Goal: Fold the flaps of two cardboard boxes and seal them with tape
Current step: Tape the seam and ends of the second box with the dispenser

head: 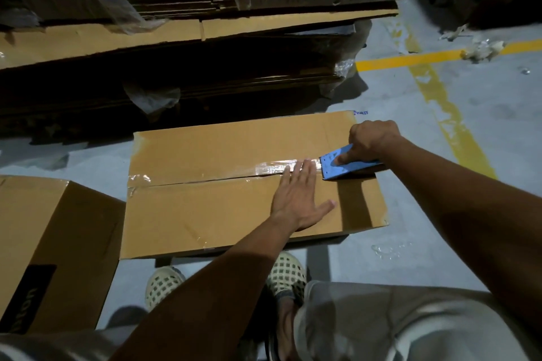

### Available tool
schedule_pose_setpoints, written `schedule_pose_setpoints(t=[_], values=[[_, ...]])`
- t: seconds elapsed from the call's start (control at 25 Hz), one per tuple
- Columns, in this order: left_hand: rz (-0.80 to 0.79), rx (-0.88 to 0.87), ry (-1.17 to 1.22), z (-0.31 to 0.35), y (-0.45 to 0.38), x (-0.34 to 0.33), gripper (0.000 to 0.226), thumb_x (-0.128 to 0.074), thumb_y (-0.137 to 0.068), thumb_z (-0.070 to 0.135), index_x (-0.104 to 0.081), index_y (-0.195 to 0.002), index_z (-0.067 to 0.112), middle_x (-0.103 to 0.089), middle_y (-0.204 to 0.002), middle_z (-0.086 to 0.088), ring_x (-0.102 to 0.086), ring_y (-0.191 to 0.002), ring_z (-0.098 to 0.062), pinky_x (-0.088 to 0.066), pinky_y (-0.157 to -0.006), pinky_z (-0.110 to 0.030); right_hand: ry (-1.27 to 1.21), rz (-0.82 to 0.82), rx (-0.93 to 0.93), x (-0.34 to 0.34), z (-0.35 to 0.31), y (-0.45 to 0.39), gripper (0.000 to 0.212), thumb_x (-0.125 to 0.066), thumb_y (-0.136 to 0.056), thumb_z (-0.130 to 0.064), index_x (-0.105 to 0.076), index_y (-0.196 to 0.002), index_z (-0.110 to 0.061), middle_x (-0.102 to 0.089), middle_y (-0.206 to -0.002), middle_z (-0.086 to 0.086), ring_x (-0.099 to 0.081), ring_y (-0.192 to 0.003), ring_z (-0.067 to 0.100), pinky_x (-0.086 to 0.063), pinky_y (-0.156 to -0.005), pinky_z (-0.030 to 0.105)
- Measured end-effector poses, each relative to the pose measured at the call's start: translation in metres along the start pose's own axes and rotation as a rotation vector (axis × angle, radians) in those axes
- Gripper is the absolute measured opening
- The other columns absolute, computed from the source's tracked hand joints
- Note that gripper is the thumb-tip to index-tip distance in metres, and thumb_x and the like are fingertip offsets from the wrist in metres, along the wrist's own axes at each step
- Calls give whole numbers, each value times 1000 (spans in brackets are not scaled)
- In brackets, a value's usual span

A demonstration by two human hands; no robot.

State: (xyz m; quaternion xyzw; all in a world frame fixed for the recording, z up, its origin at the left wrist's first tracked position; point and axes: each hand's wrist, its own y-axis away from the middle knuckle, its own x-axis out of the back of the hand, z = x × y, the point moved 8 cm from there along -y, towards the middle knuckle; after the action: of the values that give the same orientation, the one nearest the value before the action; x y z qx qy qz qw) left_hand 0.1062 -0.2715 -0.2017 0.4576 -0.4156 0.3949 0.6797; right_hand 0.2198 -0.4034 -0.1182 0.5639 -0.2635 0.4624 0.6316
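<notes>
We see the box (252, 184) lying on the grey floor (440, 214) in front of the person's feet, its two long flaps folded shut and meeting at a middle seam. A strip of clear tape (281, 166) runs along this seam from the right side. The left hand (296, 199) lies flat and spread on the near flap, its fingertips touching the tape. The right hand (372, 141) grips the blue tape dispenser (343, 165), with fingers curled around it and the forefinger on its top plate, at the right end of the seam. A second box (55, 246) stands just beside, on the left. We judge the cardboard stiff but light and probably hollow, so the flaps may sink under hard pressure; it is better to press near the seam, flat-handed. The tape looks thin, slippery and easy to wrinkle, so we would hold it only through the dispenser
</notes>
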Motion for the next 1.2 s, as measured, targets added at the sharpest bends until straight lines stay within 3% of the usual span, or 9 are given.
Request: schedule_pose_setpoints(t=[0.28,0.44,0.64,1.0,1.12,1.2], values=[[-44,113,-29,17,-11,-20,116,-17,-75,91,19,-153,12,25,-160,-9,27,-146,-26,10,-118,-53,-24,26,57,2,-3,-4,79,-62,-66,-81,-56,-115,-19,-62,-109,3,-59,-101,25,-37,-76,34],[-56,131,-36,16,-9,-18,117,-12,-72,93,21,-152,15,28,-159,-6,30,-145,-23,12,-115,-58,-105,-61,54,1,11,-5,76,-62,-63,-83,-59,-106,-20,-54,-83,-4,-54,-90,21,-36,-73,34],[-80,132,-52,13,-8,-17,116,-13,-71,93,21,-152,19,29,-159,-4,30,-145,-20,12,-114,-60,-150,-79,27,-5,31,-4,78,-64,-60,-84,-58,-107,-22,-58,-94,-2,-56,-93,21,-36,-75,35],[-97,101,-69,6,-6,-16,114,-11,-70,94,26,-150,22,30,-158,0,29,-145,-17,14,-114,-59,-184,-121,-72,-17,116,-1,69,-65,-50,-87,-63,-69,-20,-61,-74,-1,-60,-79,20,-46,-74,36],[-129,123,-77,11,-7,-14,115,-16,-73,92,22,-152,19,26,-160,-4,26,-147,-19,15,-114,-57,-156,-97,-83,-23,121,5,70,-65,-51,-87,-60,-72,-21,-62,-81,-2,-60,-82,21,-43,-73,33],[-123,159,-81,20,-9,-1,115,-29,-75,86,12,-155,15,17,-162,-8,18,-149,-25,13,-115,-60,-32,-44,-78,-26,113,4,67,-65,-55,-85,-58,-88,-26,-61,-92,-2,-61,-91,21,-38,-74,30]])
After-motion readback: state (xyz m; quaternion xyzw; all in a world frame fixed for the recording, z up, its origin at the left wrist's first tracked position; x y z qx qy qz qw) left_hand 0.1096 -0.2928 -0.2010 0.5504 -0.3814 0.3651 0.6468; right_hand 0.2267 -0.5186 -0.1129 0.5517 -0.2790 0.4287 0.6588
